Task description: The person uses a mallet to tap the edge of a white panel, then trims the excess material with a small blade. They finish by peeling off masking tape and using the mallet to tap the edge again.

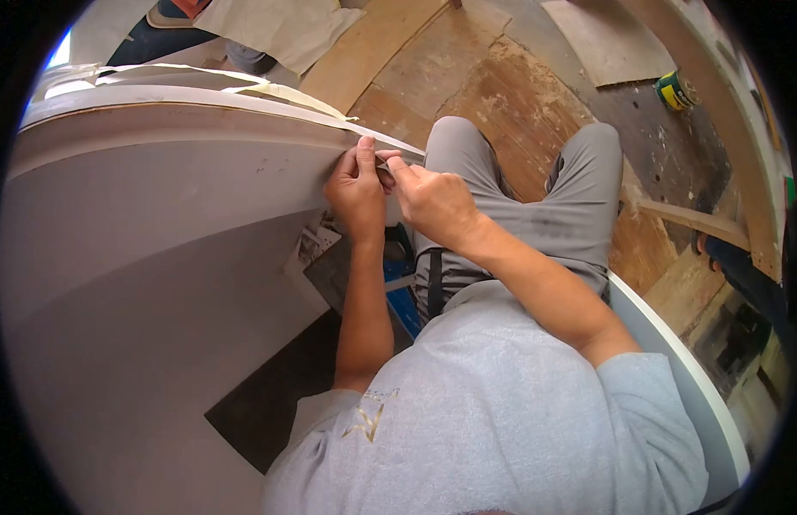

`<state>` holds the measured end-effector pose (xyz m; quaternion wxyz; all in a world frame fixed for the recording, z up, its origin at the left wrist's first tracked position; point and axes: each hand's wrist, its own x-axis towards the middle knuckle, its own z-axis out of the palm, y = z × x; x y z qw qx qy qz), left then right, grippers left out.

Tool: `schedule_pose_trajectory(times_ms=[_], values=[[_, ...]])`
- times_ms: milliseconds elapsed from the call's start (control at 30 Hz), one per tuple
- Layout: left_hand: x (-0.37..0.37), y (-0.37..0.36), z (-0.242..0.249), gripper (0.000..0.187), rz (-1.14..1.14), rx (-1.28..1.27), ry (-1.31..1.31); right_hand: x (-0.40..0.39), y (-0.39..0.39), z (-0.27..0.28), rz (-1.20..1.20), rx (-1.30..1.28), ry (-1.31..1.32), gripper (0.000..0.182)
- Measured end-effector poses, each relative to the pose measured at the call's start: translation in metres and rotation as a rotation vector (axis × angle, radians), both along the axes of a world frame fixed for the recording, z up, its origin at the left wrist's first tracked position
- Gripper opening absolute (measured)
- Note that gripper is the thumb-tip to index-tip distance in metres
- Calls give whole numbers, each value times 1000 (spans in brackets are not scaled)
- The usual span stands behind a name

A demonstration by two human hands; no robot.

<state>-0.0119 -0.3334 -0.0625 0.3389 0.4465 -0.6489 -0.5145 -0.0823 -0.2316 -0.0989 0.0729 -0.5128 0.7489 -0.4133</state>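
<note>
The white panel (201, 172) curves from nine o'clock to about eleven, strips of pale paper (282, 92) along its upper edge. A dark sheet (274, 386) lies at eight. Near twelve, by the panel's right end, the two hands meet: the left hand (359, 184) curls, thumb up, how tightly I can't tell; the right hand (433, 197) is closed, fingertips pinched, whatever they grip too small to see. Out at two, a green-and-yellow tin (675, 90) sits.
</note>
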Motion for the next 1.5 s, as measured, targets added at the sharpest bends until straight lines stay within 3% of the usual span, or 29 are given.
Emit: schedule_pose_trajectory(times_ms=[667,1000,1167,1333,1500], values=[[-10,-1,-3,37,54,-41,21,-5,-8,7,-5,10,-11,29],[-4,-1,-1,35,15,4,-4,-3,1,16,15,102,-23,35],[-10,2,4,35,51,5,25,-3,-5,15,-16,17,-12,31],[-9,-3,-10,38,101,-184,-48,-5,-13,7,-17,15,-39,28],[-11,10,6,36,123,-66,-68,-3,-7,6,-6,-22,-130,24]])
